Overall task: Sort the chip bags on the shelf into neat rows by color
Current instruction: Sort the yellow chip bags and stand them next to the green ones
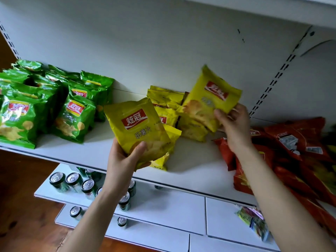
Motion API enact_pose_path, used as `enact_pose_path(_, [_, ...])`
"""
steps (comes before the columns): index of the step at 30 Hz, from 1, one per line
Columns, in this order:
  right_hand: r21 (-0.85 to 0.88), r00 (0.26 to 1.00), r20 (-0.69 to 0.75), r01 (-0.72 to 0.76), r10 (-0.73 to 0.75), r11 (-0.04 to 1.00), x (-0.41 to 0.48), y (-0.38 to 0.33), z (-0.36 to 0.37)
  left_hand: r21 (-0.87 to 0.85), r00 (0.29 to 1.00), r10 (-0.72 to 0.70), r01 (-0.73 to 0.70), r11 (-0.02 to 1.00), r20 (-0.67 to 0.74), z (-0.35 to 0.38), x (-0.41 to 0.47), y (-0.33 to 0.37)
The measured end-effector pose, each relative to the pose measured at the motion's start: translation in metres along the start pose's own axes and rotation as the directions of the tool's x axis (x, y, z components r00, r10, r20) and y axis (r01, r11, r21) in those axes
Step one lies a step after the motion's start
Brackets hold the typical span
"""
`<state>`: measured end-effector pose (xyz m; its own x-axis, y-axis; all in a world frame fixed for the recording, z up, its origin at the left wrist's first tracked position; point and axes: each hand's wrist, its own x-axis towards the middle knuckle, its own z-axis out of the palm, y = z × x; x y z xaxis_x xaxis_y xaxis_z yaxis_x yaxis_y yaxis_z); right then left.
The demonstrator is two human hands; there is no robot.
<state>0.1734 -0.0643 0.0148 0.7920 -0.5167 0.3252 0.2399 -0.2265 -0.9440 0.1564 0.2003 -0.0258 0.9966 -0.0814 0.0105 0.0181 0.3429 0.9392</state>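
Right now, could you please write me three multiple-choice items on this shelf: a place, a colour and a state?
1. On the shelf, the green chip bags sit at the: A left end; B middle; C right end.
2. The chip bag in the left hand is: A red; B yellow; C green.
3. The right hand is: A empty; B gripping a raised yellow bag; C flat on the shelf.
A, green fills the left end; B, its front is yellow; B, fingers pinch its lower edge.

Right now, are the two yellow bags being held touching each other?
Apart. Head view shows the left hand gripping the front yellow bag, the right hand the raised yellow bag; shelved yellow bags show in the gap between.
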Motion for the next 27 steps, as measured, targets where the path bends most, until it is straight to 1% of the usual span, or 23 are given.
enact_pose_path(2, [-0.049,0.992,-0.114,-0.054,0.048,0.997,0.017,0.023,-0.016,0.004,1.0,0.009,-0.008,1.0,-0.024,-0.006,0.0,-0.002])
enact_pose_path(4, [-0.137,0.984,-0.161,-0.094,0.072,0.986,0.024,0.044,-0.02,0.003,1.0,0.011,-0.011,1.0,-0.025,-0.009,0.0,-0.004])
enact_pose_path(8, [-0.326,0.992,-0.092,-0.111,0.085,0.939,0.019,0.078,0.0,-0.023,1.0,-0.003,0.003,1.0,-0.001,-0.012,0.0,-0.006])
enact_pose_path(11, [-0.435,0.995,-0.042,-0.099,0.089,0.895,0.019,0.095,0.017,-0.055,0.998,0.022,-0.019,0.998,0.052,-0.012,-0.001,-0.004])
enact_pose_path(16, [-0.51,0.996,-0.003,-0.075,0.085,0.857,0.021,0.1,0.029,-0.03,0.998,0.03,-0.029,0.999,0.047,-0.012,0.001,-0.008])
enact_pose_path(19, [-0.554,0.99,0.025,-0.105,0.142,0.826,0.022,0.102,0.024,0.016,0.999,0.03,-0.031,0.999,0.032,-0.01,0.002,-0.013])
enact_pose_path(23, [-0.588,0.979,0.039,-0.138,0.198,0.797,0.021,0.095,0.019,0.006,0.999,0.004,-0.004,1.0,0.038,-0.008,0.003,-0.014])
enact_pose_path(25, [-0.579,0.975,0.021,-0.17,0.223,0.797,0.02,0.09,0.014,-0.004,0.999,-0.006,0.007,1.0,0.052,-0.006,0.004,-0.013])
enact_pose_path(27, [-0.546,0.981,-0.023,-0.173,0.191,0.82,0.017,0.081,0.01,-0.026,0.997,-0.026,0.028,0.999,0.067,-0.005,0.005,-0.013])
